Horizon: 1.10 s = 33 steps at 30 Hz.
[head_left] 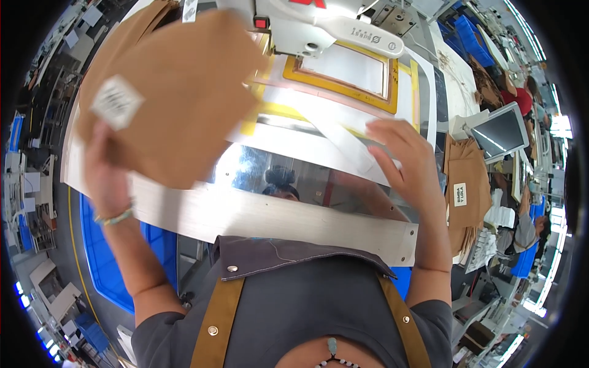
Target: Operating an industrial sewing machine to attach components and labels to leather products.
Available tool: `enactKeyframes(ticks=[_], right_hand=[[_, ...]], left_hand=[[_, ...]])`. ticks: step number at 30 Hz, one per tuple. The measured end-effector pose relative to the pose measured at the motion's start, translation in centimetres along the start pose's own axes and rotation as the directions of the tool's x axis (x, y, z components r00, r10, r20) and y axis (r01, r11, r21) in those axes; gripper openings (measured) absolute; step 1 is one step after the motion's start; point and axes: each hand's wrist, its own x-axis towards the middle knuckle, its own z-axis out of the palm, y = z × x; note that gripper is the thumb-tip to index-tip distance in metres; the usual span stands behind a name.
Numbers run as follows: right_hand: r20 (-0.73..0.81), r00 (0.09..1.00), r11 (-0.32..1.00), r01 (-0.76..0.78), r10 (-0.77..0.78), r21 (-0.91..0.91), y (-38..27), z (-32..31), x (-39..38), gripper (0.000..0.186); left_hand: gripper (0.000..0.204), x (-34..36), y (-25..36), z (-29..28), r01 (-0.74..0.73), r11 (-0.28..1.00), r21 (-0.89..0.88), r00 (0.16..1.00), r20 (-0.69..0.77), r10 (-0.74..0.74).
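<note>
My left hand [109,175] grips the lower left edge of a flat brown fabric piece [193,104]. The piece is raised over the left of the worktable and slightly blurred; a white printed label [116,102] sits near my fingers. On the other side, my right hand [410,161] hovers over the table with its thumb and fingers apart and curved. Beside its thumb is a white strip [343,142], slanting across the work surface; whether the thumb touches it I cannot tell. Past that hand, a yellow-edged rectangular frame [340,101] lies under the machine head [294,34].
A shiny metal plate [313,184] runs along the table's near side. Brown labelled pieces [469,184] are stacked at the right, below a grey screen [500,132]. More brown fabric [104,67] lies far left. A blue bin [107,264] stands under the table's left edge.
</note>
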Motion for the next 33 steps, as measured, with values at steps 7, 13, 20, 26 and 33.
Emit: enactKeyframes(ticks=[7, 13, 20, 26, 33], right_hand=[[0.060, 0.997, 0.985, 0.051, -0.042, -0.163, 2.6, 7.3, 2.3, 0.046], [0.119, 0.983, 0.981, 0.154, -0.140, -0.116, 2.8, 8.2, 2.5, 0.039], [0.161, 0.983, 0.993, 0.102, -0.091, -0.059, 3.9, 7.5, 2.0, 0.040], [0.130, 0.984, 0.991, 0.129, -0.124, -0.032, 3.8, 7.5, 2.0, 0.038], [0.126, 0.988, 0.995, 0.091, -0.085, -0.042, 3.5, 7.8, 2.4, 0.037]], left_hand=[[0.043, -7.5, 4.6, -26.7, -0.367, 0.892, 0.262, 0.727, -0.517, 0.451], [0.039, -13.3, -9.0, -41.3, -0.077, 0.868, 0.491, 0.301, -0.818, 0.489], [0.037, -13.6, -14.9, -40.7, -0.069, 0.737, -0.673, 0.218, -0.731, -0.647], [0.031, -15.2, -14.0, -38.2, 0.121, 0.644, -0.756, 0.182, -0.621, -0.763], [0.035, -15.2, -7.6, -30.8, 0.754, 0.652, 0.078, 0.569, -0.571, -0.591]])
